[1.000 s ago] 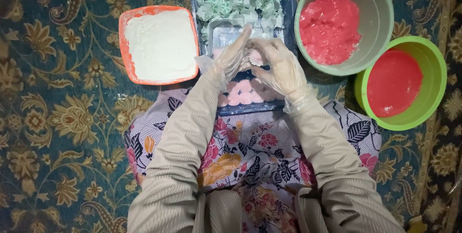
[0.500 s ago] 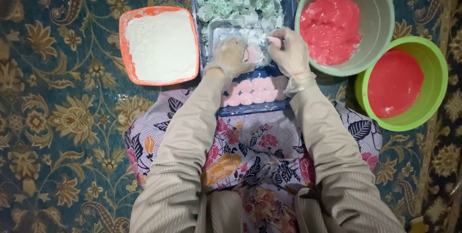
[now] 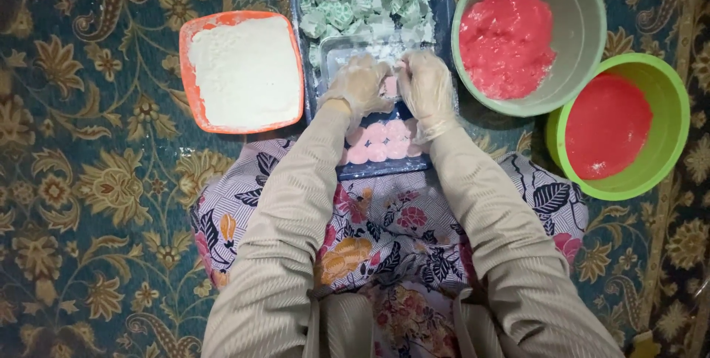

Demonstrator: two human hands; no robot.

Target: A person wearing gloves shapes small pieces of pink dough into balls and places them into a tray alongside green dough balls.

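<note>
A dark blue tray [image 3: 442, 3] lies on the carpet in front of my knees. At its far end sit several pale green floured dough pieces [image 3: 362, 3], at its near end several pink dough pieces [image 3: 377, 142]. My left hand [image 3: 359, 86] and my right hand [image 3: 425, 86], both in thin clear gloves, meet over a small clear floured container [image 3: 344, 51] in the tray's middle. Together they pinch a small pink dough piece [image 3: 390, 86] between the fingertips.
An orange square tray of white flour [image 3: 244, 69] lies left of the blue tray. To the right stand a pale green bowl of pink dough [image 3: 518, 36] and a bright green bowl of red paste [image 3: 617, 129]. Patterned teal carpet [image 3: 96, 180] surrounds everything.
Both hands moved away from me, from over the pink pieces to the tray's middle, parted briefly, then came together again on the pink piece.
</note>
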